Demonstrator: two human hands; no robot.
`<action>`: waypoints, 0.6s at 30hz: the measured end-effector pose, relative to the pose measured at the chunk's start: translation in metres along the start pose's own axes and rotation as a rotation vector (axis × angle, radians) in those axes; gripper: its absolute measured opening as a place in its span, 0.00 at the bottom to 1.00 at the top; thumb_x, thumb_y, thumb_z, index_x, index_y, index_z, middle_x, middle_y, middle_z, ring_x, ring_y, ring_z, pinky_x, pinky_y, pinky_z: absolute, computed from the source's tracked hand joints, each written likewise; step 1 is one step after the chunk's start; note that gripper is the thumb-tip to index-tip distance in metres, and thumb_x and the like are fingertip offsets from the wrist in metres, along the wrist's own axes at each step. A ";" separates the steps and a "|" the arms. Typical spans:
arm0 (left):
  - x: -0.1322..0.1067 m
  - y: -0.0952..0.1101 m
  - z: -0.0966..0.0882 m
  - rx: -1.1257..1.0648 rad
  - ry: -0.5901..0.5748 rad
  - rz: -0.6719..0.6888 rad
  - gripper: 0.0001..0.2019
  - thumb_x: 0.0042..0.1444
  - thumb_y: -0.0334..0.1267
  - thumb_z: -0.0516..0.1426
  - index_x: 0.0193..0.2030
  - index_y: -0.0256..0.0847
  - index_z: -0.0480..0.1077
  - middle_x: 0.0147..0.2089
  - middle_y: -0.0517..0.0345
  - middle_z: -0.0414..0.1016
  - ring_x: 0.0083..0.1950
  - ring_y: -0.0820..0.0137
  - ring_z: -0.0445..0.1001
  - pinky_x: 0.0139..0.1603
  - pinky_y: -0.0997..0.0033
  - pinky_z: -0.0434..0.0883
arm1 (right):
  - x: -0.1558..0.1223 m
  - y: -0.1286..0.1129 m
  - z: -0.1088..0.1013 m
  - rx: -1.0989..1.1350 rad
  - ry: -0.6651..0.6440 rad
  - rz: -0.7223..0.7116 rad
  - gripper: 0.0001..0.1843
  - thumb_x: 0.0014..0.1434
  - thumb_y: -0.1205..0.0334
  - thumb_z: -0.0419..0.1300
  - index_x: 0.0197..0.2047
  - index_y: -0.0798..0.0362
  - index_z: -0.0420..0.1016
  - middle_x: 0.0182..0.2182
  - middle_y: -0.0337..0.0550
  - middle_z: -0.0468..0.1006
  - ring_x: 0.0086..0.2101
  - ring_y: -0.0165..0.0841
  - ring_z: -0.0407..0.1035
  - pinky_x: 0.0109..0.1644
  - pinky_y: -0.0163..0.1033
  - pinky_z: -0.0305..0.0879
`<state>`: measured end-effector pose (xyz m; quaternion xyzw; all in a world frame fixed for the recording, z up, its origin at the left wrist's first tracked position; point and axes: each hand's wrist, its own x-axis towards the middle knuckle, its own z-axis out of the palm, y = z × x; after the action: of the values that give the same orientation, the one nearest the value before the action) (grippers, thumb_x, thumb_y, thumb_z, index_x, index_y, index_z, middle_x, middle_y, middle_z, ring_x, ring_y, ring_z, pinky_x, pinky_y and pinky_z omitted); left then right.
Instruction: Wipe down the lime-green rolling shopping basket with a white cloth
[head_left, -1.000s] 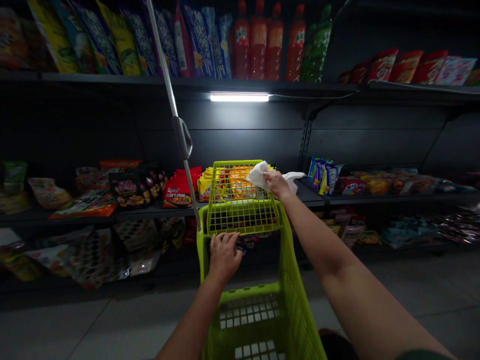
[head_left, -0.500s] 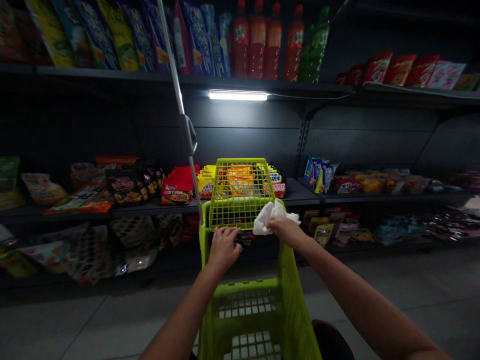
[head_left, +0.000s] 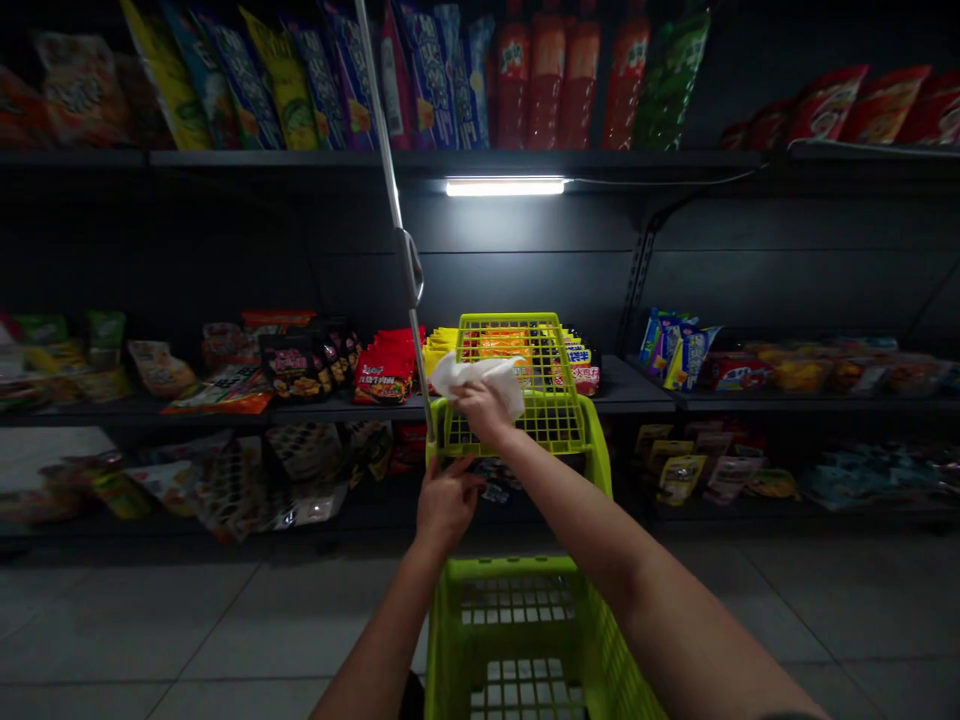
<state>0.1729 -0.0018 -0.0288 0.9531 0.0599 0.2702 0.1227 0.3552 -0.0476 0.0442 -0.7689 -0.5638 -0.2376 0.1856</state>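
Observation:
A lime-green plastic shopping cart (head_left: 592,620) stands in front of me, its mesh flap (head_left: 551,405) raised at the far end. My right hand (head_left: 484,408) is closed on a white cloth (head_left: 472,376) and presses it against the left part of the flap. My left hand (head_left: 446,500) is curled over the cart's far rim just below the flap, next to a small dark packet. A grey metal pole (head_left: 401,230) with a handle loop rises from the cart's far left corner.
Dark store shelves (head_left: 637,395) run across the view with snack packets at mid height and below. Bottles and tall bags (head_left: 420,80) fill the top shelf above a lit strip lamp (head_left: 504,186). Grey floor tiles (head_left: 187,620) lie on both sides.
My right hand with the cloth went from the flap's top right corner down to the cart rim, then across to the flap's left side. The left hand stayed on the rim.

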 end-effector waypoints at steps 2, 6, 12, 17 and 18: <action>0.002 -0.005 -0.001 -0.012 -0.026 -0.012 0.16 0.59 0.31 0.55 0.40 0.55 0.82 0.59 0.65 0.79 0.57 0.64 0.78 0.78 0.47 0.46 | -0.026 -0.018 0.016 0.024 -0.067 -0.128 0.13 0.68 0.63 0.60 0.52 0.45 0.81 0.57 0.40 0.78 0.60 0.39 0.64 0.65 0.45 0.58; 0.002 -0.009 -0.005 0.006 -0.064 -0.004 0.15 0.60 0.33 0.54 0.41 0.55 0.82 0.46 0.63 0.85 0.49 0.63 0.82 0.79 0.45 0.40 | -0.076 -0.018 0.019 0.046 -0.105 -0.225 0.18 0.67 0.62 0.61 0.60 0.45 0.76 0.55 0.44 0.78 0.58 0.39 0.65 0.61 0.47 0.60; -0.001 -0.005 -0.007 -0.028 -0.064 0.011 0.14 0.62 0.36 0.53 0.41 0.53 0.82 0.43 0.64 0.85 0.45 0.65 0.82 0.78 0.46 0.39 | -0.139 0.036 -0.028 0.104 0.010 -0.004 0.13 0.64 0.73 0.59 0.48 0.51 0.81 0.49 0.47 0.80 0.51 0.38 0.70 0.58 0.44 0.63; 0.003 0.001 -0.001 -0.022 -0.083 0.041 0.14 0.62 0.37 0.54 0.40 0.55 0.82 0.42 0.66 0.86 0.43 0.66 0.82 0.78 0.46 0.36 | -0.146 0.036 -0.047 -0.023 0.063 0.326 0.14 0.63 0.75 0.56 0.41 0.52 0.81 0.41 0.47 0.79 0.48 0.40 0.69 0.54 0.43 0.65; 0.004 0.003 0.001 -0.011 -0.089 0.047 0.14 0.62 0.38 0.54 0.40 0.55 0.82 0.42 0.66 0.86 0.43 0.65 0.82 0.78 0.46 0.37 | -0.138 0.027 -0.042 -0.027 0.076 0.322 0.14 0.64 0.73 0.55 0.43 0.52 0.81 0.43 0.47 0.79 0.49 0.40 0.69 0.55 0.43 0.65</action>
<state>0.1772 -0.0043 -0.0266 0.9646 0.0303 0.2309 0.1241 0.3395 -0.1862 -0.0018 -0.8422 -0.4227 -0.2411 0.2322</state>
